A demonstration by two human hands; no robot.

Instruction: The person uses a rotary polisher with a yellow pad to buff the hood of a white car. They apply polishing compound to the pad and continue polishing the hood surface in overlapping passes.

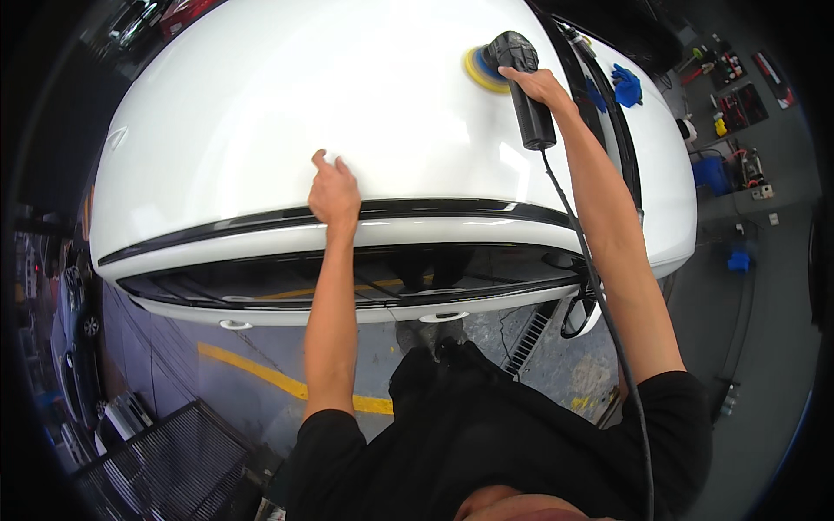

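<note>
A white car roof (243,113) fills the upper middle, with dark trim along its near edge. My right hand (540,87) grips a black rotary polisher (536,122) at the roof's right side; its yellow and blue pad (479,71) rests on the paint near the dark edge. A power cord (569,208) runs from the polisher down past my right forearm. My left hand (332,187) is on the roof left of the polisher, fingers bent and apart, holding nothing that I can see.
A blue glove (626,87) lies on the car beyond the windscreen. The side mirror (578,317) juts out below my right arm. Bottles and tools hang on the wall (769,226) at right. Another car (74,343) and a dark metal grate (165,456) are at left.
</note>
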